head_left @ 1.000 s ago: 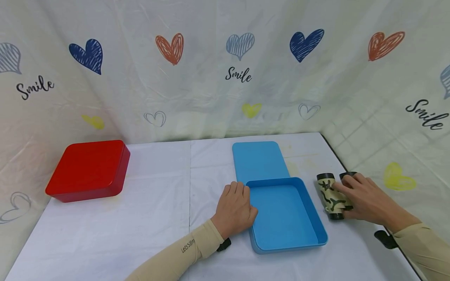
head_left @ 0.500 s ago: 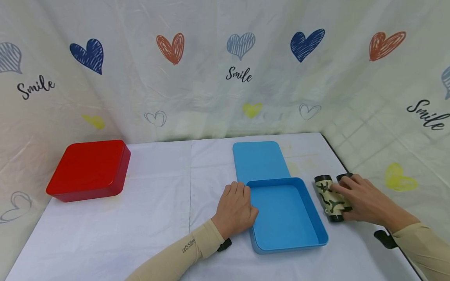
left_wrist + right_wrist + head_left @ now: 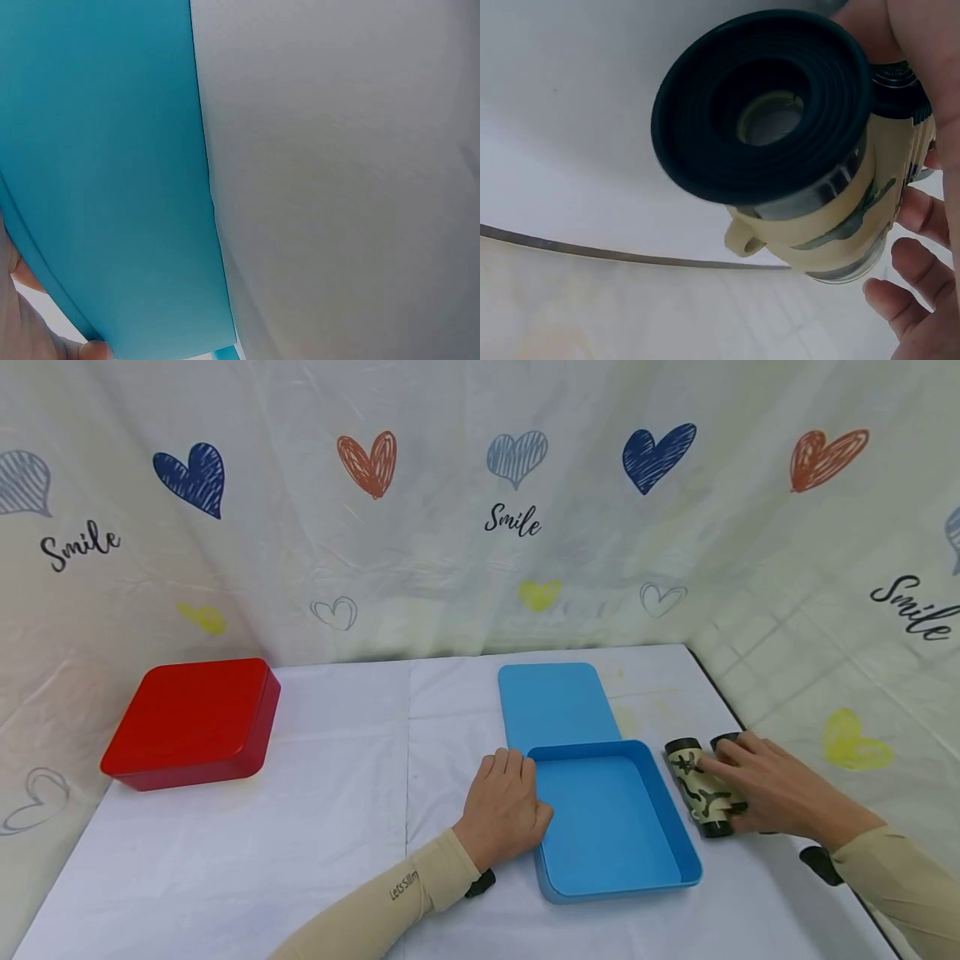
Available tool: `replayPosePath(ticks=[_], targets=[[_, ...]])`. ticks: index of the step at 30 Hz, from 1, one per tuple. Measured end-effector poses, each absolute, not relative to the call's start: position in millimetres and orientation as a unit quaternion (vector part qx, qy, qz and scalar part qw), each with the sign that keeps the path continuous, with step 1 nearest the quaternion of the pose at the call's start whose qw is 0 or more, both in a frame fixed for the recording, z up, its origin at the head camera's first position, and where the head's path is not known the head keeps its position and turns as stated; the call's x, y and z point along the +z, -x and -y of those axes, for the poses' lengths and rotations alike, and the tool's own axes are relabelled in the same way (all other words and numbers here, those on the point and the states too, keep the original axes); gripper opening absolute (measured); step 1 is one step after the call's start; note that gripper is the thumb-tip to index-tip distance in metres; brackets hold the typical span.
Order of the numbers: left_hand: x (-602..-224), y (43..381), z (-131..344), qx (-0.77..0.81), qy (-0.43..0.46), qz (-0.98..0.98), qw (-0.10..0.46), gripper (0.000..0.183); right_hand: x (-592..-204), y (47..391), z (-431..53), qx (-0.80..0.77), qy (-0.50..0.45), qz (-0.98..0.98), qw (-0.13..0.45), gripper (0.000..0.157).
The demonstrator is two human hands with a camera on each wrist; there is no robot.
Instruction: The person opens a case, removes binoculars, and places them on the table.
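My left hand (image 3: 504,802) grips the left wall of an open blue box (image 3: 615,818), its fingers curled at the rim. Up close, the left wrist view shows the box's smooth outer side (image 3: 112,187) with fingertips at its edge. To the right of the box, my right hand (image 3: 783,797) holds camouflage-patterned binoculars (image 3: 701,789) from above, covering most of the far barrel. A dark round eyecup (image 3: 769,112) and a small strap loop (image 3: 741,238) show in the right wrist view, with several curled fingers (image 3: 922,274) along the far side.
A flat blue lid (image 3: 558,703) lies behind the box, against its back edge. At the far left stands a red box (image 3: 191,714). The white-covered table (image 3: 330,760) ends at a dark edge (image 3: 712,685) on the right, beside a printed curtain (image 3: 435,543).
My right hand has shifted the binoculars slightly left and nearer to me, closer to the blue box. The left hand stays at the box's wall.
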State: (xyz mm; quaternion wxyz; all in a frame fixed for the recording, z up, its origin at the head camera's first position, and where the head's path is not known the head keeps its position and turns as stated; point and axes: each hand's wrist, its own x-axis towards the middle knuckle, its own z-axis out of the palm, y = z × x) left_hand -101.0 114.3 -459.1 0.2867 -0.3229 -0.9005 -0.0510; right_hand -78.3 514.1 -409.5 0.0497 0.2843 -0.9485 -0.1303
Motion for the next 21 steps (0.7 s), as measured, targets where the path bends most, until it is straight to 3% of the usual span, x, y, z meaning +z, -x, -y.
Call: replayPosePath(ticks=[21], targets=[[-455.4,100.1,-110.7,-0.050,0.328,0.897,0.290,0.026,-406.9,75.8,-503.9,-0.140,-0.293,0.945,0.027,0.087]])
